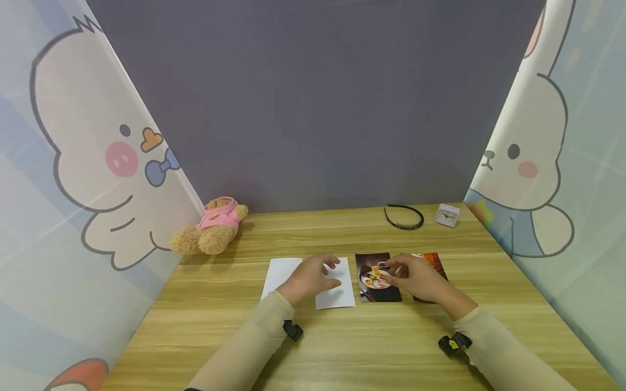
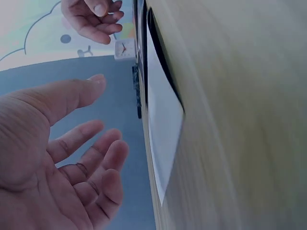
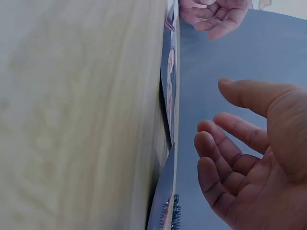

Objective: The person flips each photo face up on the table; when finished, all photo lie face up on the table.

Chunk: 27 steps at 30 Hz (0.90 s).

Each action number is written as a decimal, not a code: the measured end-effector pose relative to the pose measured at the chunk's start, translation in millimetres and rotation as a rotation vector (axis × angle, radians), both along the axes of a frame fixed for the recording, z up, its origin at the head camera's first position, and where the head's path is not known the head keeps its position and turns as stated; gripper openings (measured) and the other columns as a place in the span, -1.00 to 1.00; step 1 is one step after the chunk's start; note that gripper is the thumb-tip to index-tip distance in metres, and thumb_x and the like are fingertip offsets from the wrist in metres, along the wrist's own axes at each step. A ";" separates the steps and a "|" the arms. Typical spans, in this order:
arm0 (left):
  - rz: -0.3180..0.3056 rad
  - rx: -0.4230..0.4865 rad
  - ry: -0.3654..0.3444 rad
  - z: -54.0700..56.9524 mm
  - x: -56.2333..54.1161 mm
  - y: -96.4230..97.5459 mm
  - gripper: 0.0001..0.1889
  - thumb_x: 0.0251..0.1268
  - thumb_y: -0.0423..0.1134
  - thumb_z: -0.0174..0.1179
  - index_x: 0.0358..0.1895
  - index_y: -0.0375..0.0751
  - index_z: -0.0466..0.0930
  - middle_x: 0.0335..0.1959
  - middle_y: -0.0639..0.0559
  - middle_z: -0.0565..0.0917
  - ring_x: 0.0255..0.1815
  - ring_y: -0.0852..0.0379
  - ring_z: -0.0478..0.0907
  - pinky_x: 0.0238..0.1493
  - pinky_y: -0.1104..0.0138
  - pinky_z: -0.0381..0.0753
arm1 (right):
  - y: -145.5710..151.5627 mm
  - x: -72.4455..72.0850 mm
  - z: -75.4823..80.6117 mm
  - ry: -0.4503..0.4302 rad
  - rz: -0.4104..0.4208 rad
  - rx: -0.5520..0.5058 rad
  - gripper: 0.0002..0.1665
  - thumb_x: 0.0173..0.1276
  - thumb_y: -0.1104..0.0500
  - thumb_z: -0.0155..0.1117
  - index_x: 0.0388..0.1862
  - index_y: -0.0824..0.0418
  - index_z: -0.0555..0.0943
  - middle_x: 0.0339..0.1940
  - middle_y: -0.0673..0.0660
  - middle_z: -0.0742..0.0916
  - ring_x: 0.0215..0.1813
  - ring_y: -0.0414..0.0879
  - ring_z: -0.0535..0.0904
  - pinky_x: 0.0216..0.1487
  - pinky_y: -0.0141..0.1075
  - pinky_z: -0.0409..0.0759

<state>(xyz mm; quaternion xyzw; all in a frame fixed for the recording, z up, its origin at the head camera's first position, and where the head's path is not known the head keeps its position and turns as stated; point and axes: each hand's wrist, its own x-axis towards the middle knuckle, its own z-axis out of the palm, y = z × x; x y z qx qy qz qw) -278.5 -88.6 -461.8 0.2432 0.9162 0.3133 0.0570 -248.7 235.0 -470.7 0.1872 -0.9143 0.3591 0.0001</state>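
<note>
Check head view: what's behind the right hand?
The rightmost card: orange-red shows at its upper right, dark at its bottom edge. The right hand covers its middle, so that picture can't be made out. It also hides part of the ramen card.

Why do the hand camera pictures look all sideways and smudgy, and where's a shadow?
Head view: upright, fairly evenly lit, with a soft shadow on the white card under the left hand's fingertips; left wrist view: turned sideways, the tabletop smudgy, perhaps from being too close; right wrist view: sideways too, wood grain blurry, the right hand sharper.
</note>
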 end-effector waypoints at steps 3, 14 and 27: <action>-0.005 -0.007 0.008 -0.8 1.6 -11.5 -0.42 0.27 -0.02 0.54 0.32 -0.02 0.61 0.11 0.19 0.64 0.01 0.16 0.61 -0.09 0.24 0.62 | -6.0 -0.2 1.0 -0.011 0.038 -0.007 -0.55 0.44 0.11 0.49 0.25 0.17 0.69 0.02 0.09 0.74 -0.12 -0.11 0.64 -0.25 -0.25 0.63; -0.048 0.002 -0.049 -1.7 11.3 -42.6 -0.41 0.27 0.02 0.53 0.32 -0.04 0.59 0.19 0.16 0.60 0.16 0.07 0.57 0.15 0.09 0.60 | -34.7 -2.7 6.3 -0.006 0.209 -0.001 -0.51 0.45 0.12 0.48 0.30 0.20 0.64 0.17 0.16 0.68 -0.13 -0.02 0.65 -0.28 -0.27 0.63; -0.090 0.034 -0.039 -6.3 13.7 -60.1 -0.30 0.22 -0.02 0.57 0.39 -0.11 0.54 0.32 0.05 0.56 0.25 -0.01 0.55 0.29 -0.03 0.52 | -75.8 -9.3 6.1 0.075 0.295 0.167 -0.34 0.30 -0.01 0.61 0.34 0.14 0.66 0.17 0.02 0.65 0.01 -0.04 0.64 -0.08 -0.12 0.62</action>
